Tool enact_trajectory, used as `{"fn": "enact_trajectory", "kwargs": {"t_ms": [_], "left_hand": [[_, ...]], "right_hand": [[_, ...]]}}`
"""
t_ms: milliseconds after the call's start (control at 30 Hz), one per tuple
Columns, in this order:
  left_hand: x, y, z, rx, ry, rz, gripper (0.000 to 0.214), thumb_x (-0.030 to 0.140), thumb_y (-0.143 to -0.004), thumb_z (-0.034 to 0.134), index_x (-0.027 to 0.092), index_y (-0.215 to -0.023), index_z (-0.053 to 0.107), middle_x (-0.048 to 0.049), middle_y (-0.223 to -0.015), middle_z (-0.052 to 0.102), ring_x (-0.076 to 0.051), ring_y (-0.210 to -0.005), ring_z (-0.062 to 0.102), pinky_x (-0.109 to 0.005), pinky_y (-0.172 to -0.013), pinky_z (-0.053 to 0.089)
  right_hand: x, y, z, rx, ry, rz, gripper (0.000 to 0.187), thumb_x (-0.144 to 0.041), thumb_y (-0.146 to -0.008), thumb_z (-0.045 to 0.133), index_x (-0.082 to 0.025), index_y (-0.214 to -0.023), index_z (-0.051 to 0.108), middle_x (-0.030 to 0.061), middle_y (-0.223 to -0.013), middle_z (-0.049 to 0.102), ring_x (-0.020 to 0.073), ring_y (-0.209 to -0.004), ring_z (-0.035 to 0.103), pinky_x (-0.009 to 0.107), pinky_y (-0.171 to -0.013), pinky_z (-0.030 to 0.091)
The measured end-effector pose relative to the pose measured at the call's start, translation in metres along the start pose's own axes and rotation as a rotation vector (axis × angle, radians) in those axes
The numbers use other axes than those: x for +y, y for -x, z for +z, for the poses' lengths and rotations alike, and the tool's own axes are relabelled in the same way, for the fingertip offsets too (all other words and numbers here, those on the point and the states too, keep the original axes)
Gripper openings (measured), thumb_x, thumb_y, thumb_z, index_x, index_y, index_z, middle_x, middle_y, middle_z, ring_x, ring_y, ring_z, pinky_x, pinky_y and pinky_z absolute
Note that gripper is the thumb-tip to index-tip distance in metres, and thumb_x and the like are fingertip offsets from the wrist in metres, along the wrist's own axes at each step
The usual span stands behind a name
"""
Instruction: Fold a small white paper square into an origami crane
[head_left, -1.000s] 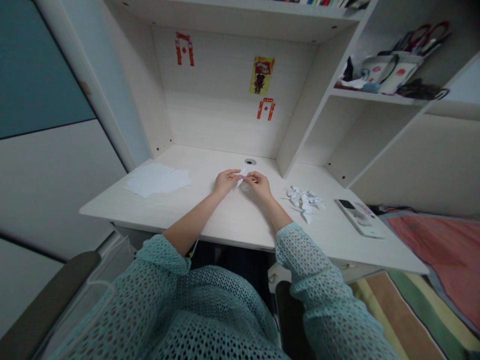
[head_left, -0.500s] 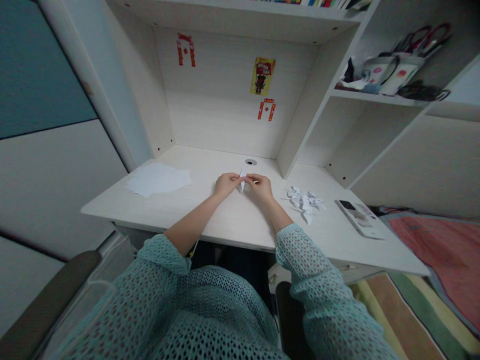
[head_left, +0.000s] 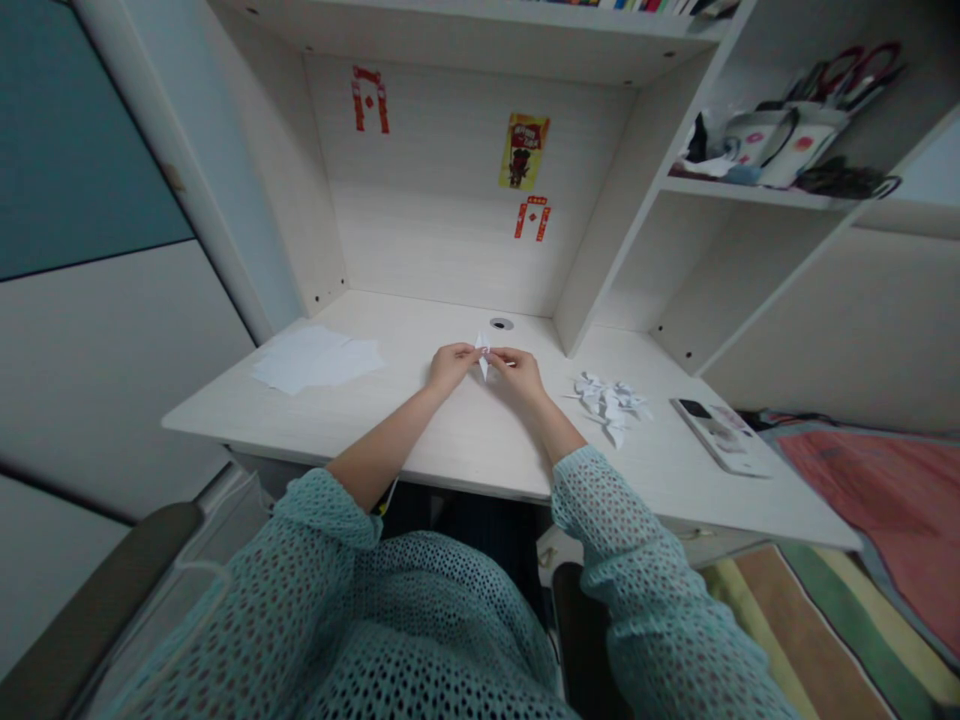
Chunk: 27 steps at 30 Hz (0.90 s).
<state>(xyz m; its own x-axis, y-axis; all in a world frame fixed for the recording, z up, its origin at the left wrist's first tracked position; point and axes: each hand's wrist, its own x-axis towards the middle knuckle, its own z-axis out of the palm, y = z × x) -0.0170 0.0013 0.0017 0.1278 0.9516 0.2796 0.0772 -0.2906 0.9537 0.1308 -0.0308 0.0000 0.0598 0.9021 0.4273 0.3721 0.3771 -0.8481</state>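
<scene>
Left hand (head_left: 452, 368), mine: thumb and fingers pinched on the left side of the folded paper (head_left: 484, 371). Right hand (head_left: 520, 371), mine: thumb and fingertips pinched on its right side. Folded paper: white, slim, pointed at near and far ends, between my two hands above the middle of the counter (head_left: 457, 450), nearer me than the round cable hole (head_left: 501, 324).

Handling, in my judgement: light, level grip; edges matched before a crease is pressed; pressure from the middle outward, as thin points bend or tear easily.

Right of my hands: heap of small folded pieces (head_left: 611, 405), white, overlapping; farther right, a phone-like white slab (head_left: 720, 437), lying flat. Well to the left: loose white sheets (head_left: 315, 358), overlapping.

Hidden or unclear: the paper's middle, behind my fingertips; its layers, too small to read; whether it touches the counter; number of pieces and sheets; books, cut off at the top edge.
</scene>
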Motion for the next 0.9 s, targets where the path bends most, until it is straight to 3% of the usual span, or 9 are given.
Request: {"fn": "enact_trajectory", "kwargs": {"t_ms": [467, 733, 900], "left_hand": [[0.008, 0.004, 0.001, 0.028, 0.03, 0.104, 0.032, 0.048, -0.068, 0.065, 0.016, -0.064, 0.066, 0.0006, -0.061, 0.059, -0.013, -0.063, 0.05, -0.025, -0.062, 0.036], [0.008, 0.004, 0.0, 0.051, 0.143, 0.105, 0.03, 0.045, -0.07, 0.065, 0.016, -0.06, 0.059, 0.0022, -0.059, 0.051, -0.011, -0.063, 0.044, -0.025, -0.064, 0.034], [0.003, 0.001, -0.003, 0.046, 0.156, 0.121, 0.032, 0.044, -0.07, 0.064, 0.017, -0.057, 0.054, 0.0028, -0.058, 0.048, -0.011, -0.063, 0.043, -0.025, -0.066, 0.034]], "right_hand": [[-0.001, 0.002, 0.004, 0.046, -0.158, 0.151, 0.043, -0.049, -0.064, 0.067, -0.013, -0.087, 0.074, 0.0073, -0.076, 0.07, 0.0149, -0.063, 0.058, 0.026, -0.058, 0.043], [-0.015, -0.011, 0.001, -0.018, -0.097, 0.222, 0.04, -0.052, -0.059, 0.07, -0.016, -0.074, 0.072, 0.0059, -0.071, 0.068, 0.0131, -0.061, 0.056, 0.024, -0.054, 0.04], [-0.015, -0.008, 0.008, -0.086, -0.248, 0.315, 0.045, -0.056, -0.056, 0.071, -0.016, -0.076, 0.07, 0.006, -0.073, 0.068, 0.0119, -0.061, 0.054, 0.024, -0.056, 0.042]]}}
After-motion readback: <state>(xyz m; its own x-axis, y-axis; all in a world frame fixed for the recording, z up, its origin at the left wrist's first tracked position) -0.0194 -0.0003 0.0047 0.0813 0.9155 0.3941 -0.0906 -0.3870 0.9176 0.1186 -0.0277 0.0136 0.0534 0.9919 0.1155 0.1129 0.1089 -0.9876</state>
